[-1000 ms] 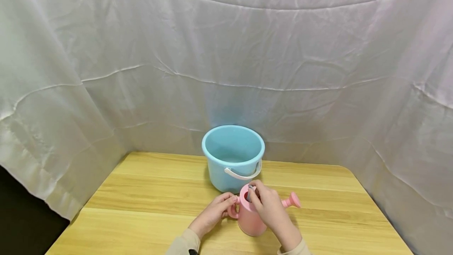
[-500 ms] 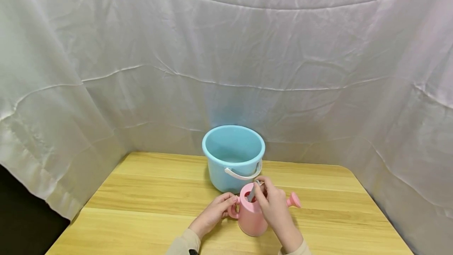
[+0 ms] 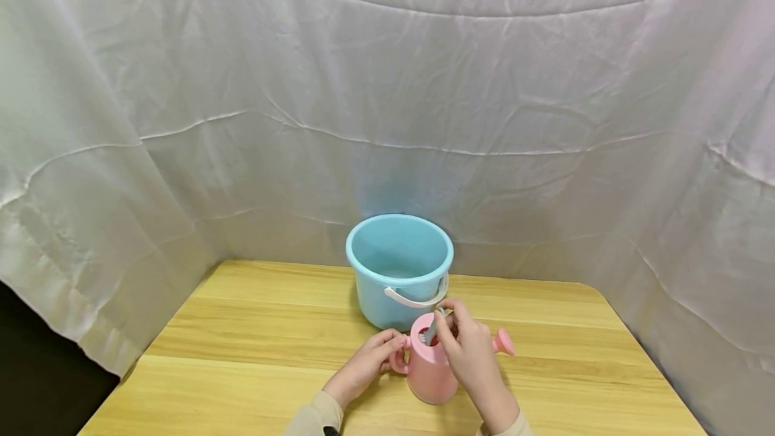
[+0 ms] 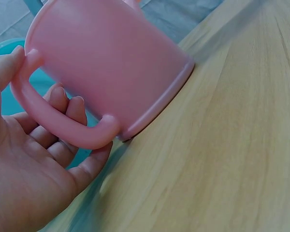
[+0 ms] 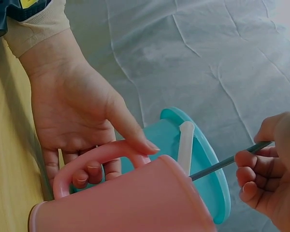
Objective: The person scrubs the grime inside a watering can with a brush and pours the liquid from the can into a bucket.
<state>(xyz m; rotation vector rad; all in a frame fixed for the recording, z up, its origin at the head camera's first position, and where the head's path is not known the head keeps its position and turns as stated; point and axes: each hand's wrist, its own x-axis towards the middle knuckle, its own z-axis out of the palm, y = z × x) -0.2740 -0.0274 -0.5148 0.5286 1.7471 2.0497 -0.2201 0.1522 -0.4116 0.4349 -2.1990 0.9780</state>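
two hands on a pink watering can point(image 3: 428, 372) standing upright on the wooden table point(image 3: 242, 355), just in front of a light blue bucket point(image 3: 399, 268). left hand point(image 3: 363, 365) at the can's loop handle point(image 4: 63, 125), fingers loosely curled behind it and thumb on top, touching it; no tight grip visible. right hand point(image 3: 469, 352) above the can's open top, fingers pinching a thin grey stick point(image 5: 227, 162), whose lower end goes down into the can; cannot tell what the stick's tip is. can's spout with its round rose point(image 3: 504, 342) points to the person's right, partly hidden by the right hand. bucket has a white bail handle point(image 3: 414, 300) hanging down its front, close to the can's rim; cannot tell if they touch. beige sleeves point(image 3: 311, 416) show at both wrists. wrinkled white cloth point(image 3: 387, 86) hangs behind and to both sides of the table.
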